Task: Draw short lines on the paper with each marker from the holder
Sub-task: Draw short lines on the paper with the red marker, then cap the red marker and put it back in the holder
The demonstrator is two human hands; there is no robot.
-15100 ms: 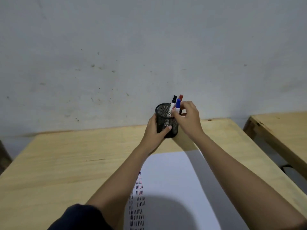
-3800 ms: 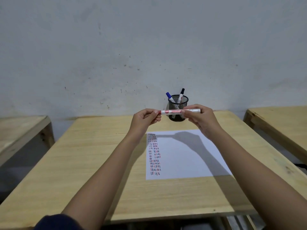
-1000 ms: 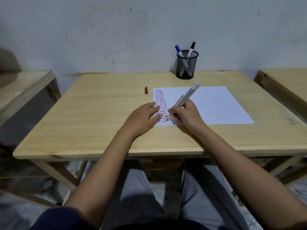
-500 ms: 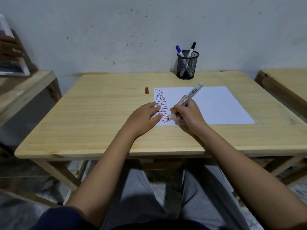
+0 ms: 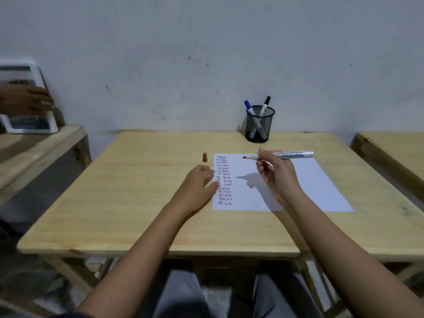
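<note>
A white paper (image 5: 298,184) lies on the wooden table (image 5: 137,203), with columns of short red, black and blue lines (image 5: 223,180) along its left side. My right hand (image 5: 275,173) holds the uncapped red marker (image 5: 286,154) level above the paper, tip pointing left. My left hand (image 5: 199,182) hovers by the paper's left edge, fingers loosely apart and holding nothing. The red cap (image 5: 205,157) stands on the table left of the paper. A black mesh holder (image 5: 260,123) at the back holds a blue-capped marker (image 5: 249,106) and a black-capped marker (image 5: 266,103).
Another wooden table (image 5: 394,152) stands to the right and one (image 5: 39,148) to the left. At far left a person's hand (image 5: 25,102) holds a white-framed tablet (image 5: 29,97). A plain wall is behind.
My right hand has lifted the red marker off the paper and turned it level. My left hand has come off the paper and moved up and left toward the cap.
</note>
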